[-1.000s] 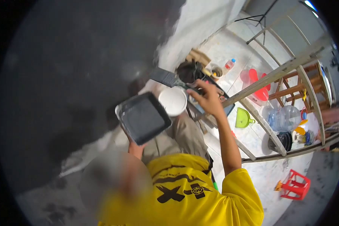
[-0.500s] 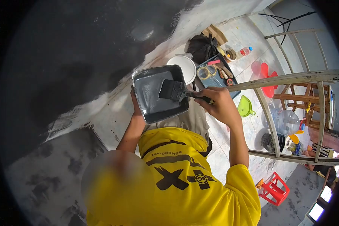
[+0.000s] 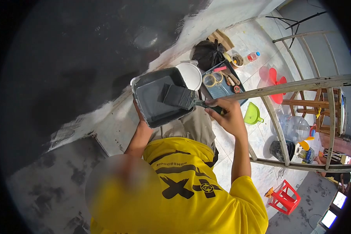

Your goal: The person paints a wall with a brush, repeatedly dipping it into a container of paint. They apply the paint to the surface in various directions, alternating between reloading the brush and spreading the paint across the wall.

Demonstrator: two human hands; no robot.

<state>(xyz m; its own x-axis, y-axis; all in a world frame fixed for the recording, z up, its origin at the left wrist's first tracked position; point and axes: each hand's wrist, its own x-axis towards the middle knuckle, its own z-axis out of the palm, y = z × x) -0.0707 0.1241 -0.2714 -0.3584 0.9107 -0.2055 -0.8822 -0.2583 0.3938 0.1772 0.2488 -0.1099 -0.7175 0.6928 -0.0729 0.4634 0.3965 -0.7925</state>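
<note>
My left hand [image 3: 139, 113] grips the side of a square paint tray [image 3: 148, 87], its fingers mostly hidden under and behind it. Dark grey paint coats the inside of the tray, and its rim is smeared lighter. A wide paintbrush [image 3: 178, 96], its bristles covered in dark grey paint, lies over the tray with its tip inside. Wrapped round the brush handle is my right hand [image 3: 229, 113], just off the tray's right edge. To the left stands a wall [image 3: 85, 50] painted dark grey, with a ragged white band along its lower part.
Behind the tray sits a white bucket [image 3: 191, 76], near a black plastic bag [image 3: 208, 54] and a blue tray [image 3: 218, 91] of tools and tape rolls. A wooden ladder [image 3: 292, 86] crosses the right side. A green dustpan [image 3: 253, 114] and red stool [image 3: 286, 199] are on the floor.
The paint tray has tilted and shifted slightly left. The brush has turned a little, its bristles moving slightly left and down inside the tray. Both hands keep their hold.
</note>
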